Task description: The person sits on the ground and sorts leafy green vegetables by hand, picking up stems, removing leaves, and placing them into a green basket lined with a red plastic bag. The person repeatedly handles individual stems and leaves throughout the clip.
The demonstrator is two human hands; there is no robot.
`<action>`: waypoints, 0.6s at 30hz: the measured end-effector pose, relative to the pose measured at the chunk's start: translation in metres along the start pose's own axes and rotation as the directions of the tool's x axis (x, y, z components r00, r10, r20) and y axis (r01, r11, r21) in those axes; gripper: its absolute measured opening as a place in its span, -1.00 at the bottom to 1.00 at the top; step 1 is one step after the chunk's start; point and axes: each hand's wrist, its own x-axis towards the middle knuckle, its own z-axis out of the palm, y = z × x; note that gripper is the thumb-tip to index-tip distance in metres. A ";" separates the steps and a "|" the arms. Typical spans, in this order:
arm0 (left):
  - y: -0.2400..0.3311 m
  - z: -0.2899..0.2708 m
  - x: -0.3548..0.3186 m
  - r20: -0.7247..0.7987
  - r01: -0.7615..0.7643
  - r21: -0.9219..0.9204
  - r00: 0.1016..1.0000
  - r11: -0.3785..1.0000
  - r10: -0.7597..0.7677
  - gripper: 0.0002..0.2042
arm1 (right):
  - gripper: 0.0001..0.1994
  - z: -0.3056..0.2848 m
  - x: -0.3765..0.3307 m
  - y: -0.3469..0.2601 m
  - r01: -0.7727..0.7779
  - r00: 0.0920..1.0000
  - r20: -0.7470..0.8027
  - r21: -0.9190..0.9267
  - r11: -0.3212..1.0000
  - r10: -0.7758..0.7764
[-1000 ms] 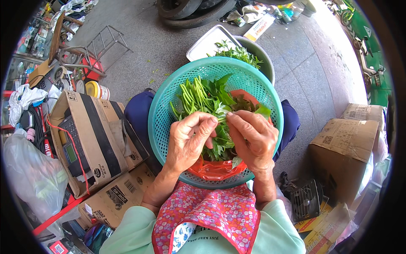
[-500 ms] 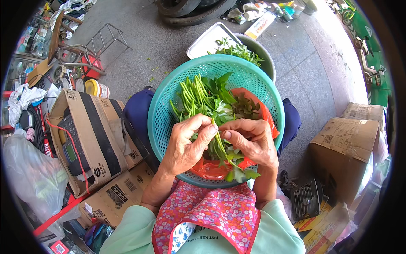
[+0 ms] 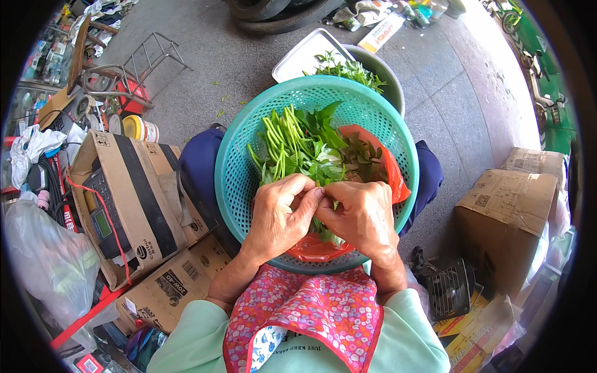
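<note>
Right hand [image 3: 359, 214] has neared left hand [image 3: 280, 214], greens [image 3: 286, 140] just beyond.

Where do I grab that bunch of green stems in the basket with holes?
Probably round the bare green stems, reaching down from the far-left side of the turquoise basket. They lie bunched there, bare ends pointing mostly away from the person, while looser leaves spread at the nearer end.

Left hand [image 3: 280, 219] and right hand [image 3: 362, 216] meet, both pinching a mostly hidden green stem [image 3: 319, 184] above teal basket [image 3: 241, 163] with leafy greens [image 3: 289, 142] and red bag [image 3: 394, 177]. Far: grey basin [image 3: 390, 84], white tray [image 3: 308, 55]. Left: open cardboard box [image 3: 128, 194].
</note>
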 end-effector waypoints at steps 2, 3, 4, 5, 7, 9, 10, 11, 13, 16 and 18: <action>-0.003 0.002 0.000 -0.006 0.035 -0.124 0.999 0.992 -0.036 -0.86 | -0.89 0.003 -0.001 -0.002 0.015 0.997 -0.070 0.036 0.999 -0.012; -0.004 0.002 0.000 -0.008 0.052 -0.185 0.999 0.981 -0.054 -0.85 | -0.90 0.004 -0.001 -0.004 0.023 0.994 -0.105 0.054 0.998 -0.018; -0.004 0.001 0.000 0.019 0.109 -0.251 0.994 0.962 -0.108 -0.85 | -0.91 0.005 -0.002 -0.004 0.023 0.991 -0.136 0.086 0.996 -0.011; -0.003 -0.001 0.002 0.049 0.166 -0.315 0.986 0.935 -0.159 -0.84 | -0.92 0.006 -0.003 -0.005 0.023 0.986 -0.166 0.117 0.993 -0.003; -0.006 -0.004 0.004 0.141 0.330 -0.457 0.944 0.826 -0.299 -0.83 | -0.91 0.008 -0.004 -0.004 0.015 0.963 -0.267 0.199 0.980 0.039; -0.011 -0.001 0.003 0.139 0.384 -0.561 0.917 0.733 -0.374 -0.82 | -0.88 0.002 -0.005 -0.004 -0.069 0.922 -0.351 0.258 0.964 0.160; -0.012 0.000 0.002 0.143 0.407 -0.610 0.901 0.680 -0.411 -0.82 | -0.90 -0.003 -0.004 -0.003 -0.103 0.886 -0.398 0.326 0.940 0.235; -0.013 0.002 0.000 0.115 0.399 -0.628 0.896 0.668 -0.428 -0.82 | -0.90 -0.009 -0.003 -0.001 -0.152 0.822 -0.439 0.445 0.883 0.363; -0.015 0.005 -0.002 0.040 0.366 -0.645 0.892 0.670 -0.449 -0.84 | -0.89 -0.016 -0.004 0.005 -0.133 0.704 -0.558 0.505 0.853 0.440; -0.011 0.010 -0.003 -0.077 0.314 -0.594 0.895 0.741 -0.440 -0.84 | -0.88 -0.026 -0.005 -0.003 -0.041 0.844 -0.520 0.190 0.981 0.136; -0.006 0.013 -0.004 -0.147 0.260 -0.528 0.909 0.808 -0.389 -0.84 | -0.85 -0.013 -0.006 -0.010 0.005 0.944 -0.329 0.131 0.991 0.038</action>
